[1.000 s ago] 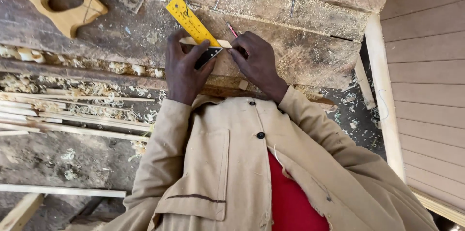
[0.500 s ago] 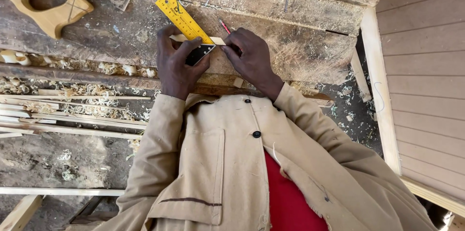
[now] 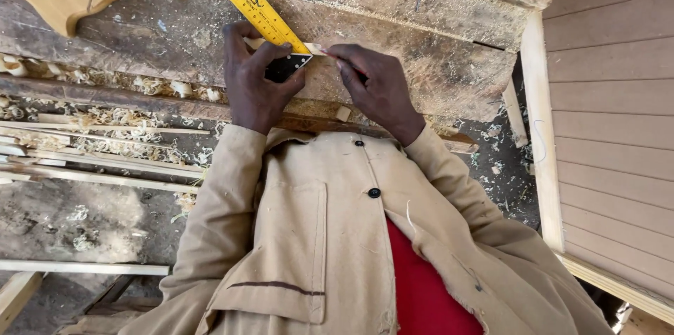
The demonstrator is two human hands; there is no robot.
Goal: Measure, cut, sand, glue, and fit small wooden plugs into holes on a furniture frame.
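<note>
So the left hand (image 3: 256, 82) is clamped over the black stock of a yellow try square (image 3: 263, 15), pressing it on a thin wood strip (image 3: 314, 48). Right hand (image 3: 375, 86) pinches a pencil (image 3: 349, 63) against the strip, all on the sawdusty workbench (image 3: 435, 61).

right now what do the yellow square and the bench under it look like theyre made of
The square looks like painted metal: flat yellow blade with printed marks, and a black stock that may be plastic, under the left hand. The bench is rough, weathered wood, with grain, cracks and sawdust.
</note>
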